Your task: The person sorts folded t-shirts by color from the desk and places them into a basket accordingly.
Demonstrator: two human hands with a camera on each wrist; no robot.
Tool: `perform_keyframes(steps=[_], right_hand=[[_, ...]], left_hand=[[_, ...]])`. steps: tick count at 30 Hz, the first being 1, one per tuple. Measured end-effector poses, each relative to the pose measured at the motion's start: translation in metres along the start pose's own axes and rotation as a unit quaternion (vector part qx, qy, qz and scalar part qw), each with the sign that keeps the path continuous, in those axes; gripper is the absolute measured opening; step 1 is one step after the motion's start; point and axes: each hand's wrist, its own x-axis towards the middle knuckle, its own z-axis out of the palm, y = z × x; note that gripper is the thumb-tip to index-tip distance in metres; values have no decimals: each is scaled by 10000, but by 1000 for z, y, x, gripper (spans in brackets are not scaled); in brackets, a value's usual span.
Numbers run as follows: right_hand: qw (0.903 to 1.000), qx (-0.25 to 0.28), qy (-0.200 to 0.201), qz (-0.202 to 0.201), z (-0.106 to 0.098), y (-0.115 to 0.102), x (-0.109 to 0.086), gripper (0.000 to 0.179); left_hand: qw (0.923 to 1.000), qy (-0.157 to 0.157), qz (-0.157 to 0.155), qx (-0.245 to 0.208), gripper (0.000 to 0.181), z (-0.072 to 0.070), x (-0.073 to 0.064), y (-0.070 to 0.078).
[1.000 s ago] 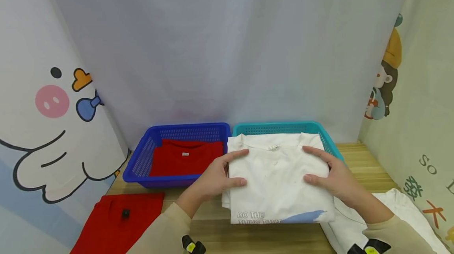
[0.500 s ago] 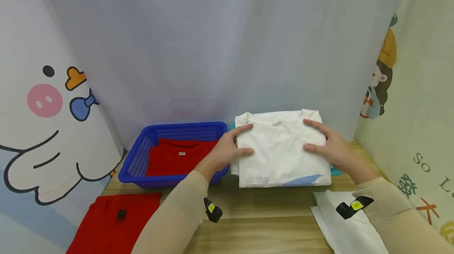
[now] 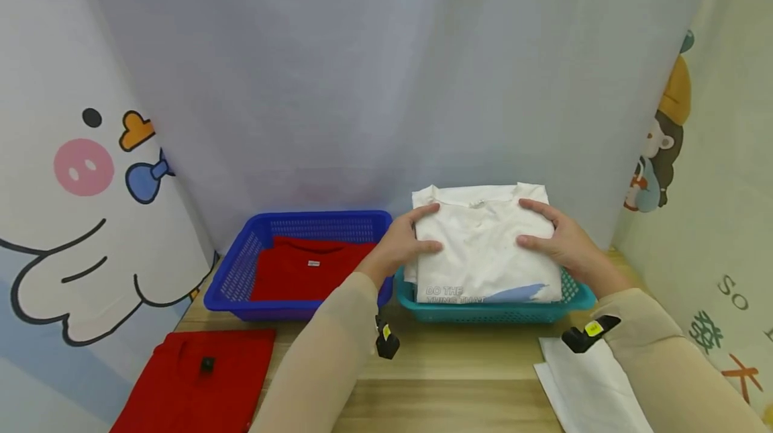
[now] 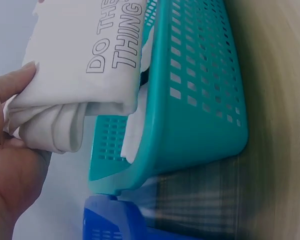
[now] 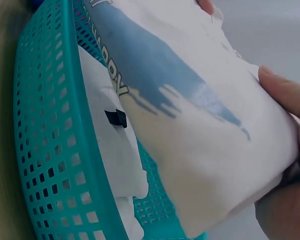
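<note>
Between both hands is a folded white T-shirt (image 3: pixel 483 245) with outlined lettering and a blue brush-stroke print, held over the teal basket (image 3: pixel 495 314). My left hand (image 3: pixel 401 245) grips its left side; the left wrist view shows the layered fold there, with the thumb on top. On the opposite side, my right hand (image 3: pixel 568 245) holds the edge, its thumb (image 5: pixel 285 92) lying on the cloth. Beneath the T-shirt, inside the basket, lies another white garment (image 5: pixel 110 150) with a small black tag (image 5: pixel 116 118). Most of that garment is hidden in the head view.
Left of the teal basket stands a blue basket (image 3: pixel 232 272) holding a folded red shirt (image 3: pixel 308 278). Another red shirt (image 3: pixel 199 379) lies folded on the wooden table (image 3: pixel 435 386) at front left. Folded white clothing (image 3: pixel 588 379) lies at front right, partly under my right sleeve.
Both hands have carried the white T-shirt away from me and over the teal basket, whose front wall now shows below it. The other shirts and the blue basket have stayed put.
</note>
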Motion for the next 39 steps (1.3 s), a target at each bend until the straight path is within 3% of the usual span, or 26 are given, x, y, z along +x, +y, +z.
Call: perform_keyframes(steps=[16,28,39], right_hand=[[9999,-53,162,10,9,27,14,81],[9989,-94,459,70,11,42,18,80],[9950,-891,329,304,17,62,26,80]], left_hand=[[9973,684,-237,142,72,17,7,-30],[9956,838,-354,234,74,32,13,-42],[9923,769,-583,778,73,36,13,-40]])
